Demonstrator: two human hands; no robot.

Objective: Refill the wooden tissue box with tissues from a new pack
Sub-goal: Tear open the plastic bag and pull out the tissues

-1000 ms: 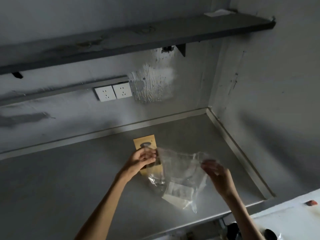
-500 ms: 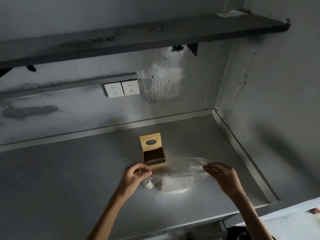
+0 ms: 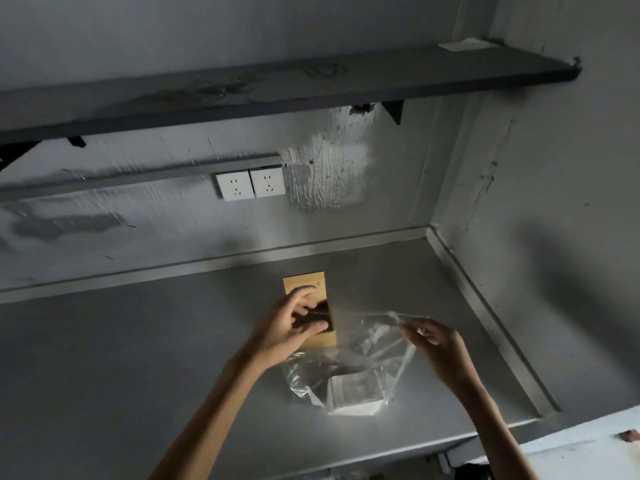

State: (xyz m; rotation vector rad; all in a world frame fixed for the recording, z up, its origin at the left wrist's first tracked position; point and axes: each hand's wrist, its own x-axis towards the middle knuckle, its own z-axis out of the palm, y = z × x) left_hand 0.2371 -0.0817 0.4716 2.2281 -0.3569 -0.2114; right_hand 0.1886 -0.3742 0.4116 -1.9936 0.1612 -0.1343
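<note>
Wooden tissue box, lid up, on grey counter. Left hand, fingers loosely spread and empty, hovers over it. Right hand at 3 o'clock pinches the clear plastic pack, tissues inside.

box: small light wooden tissue box, lid flipped open toward the wall, dark inside, sitting on the grey counter
pack: clear crinkly plastic wrap, top pulled up, white tissue stack at its bottom, right in front of the box
</note>
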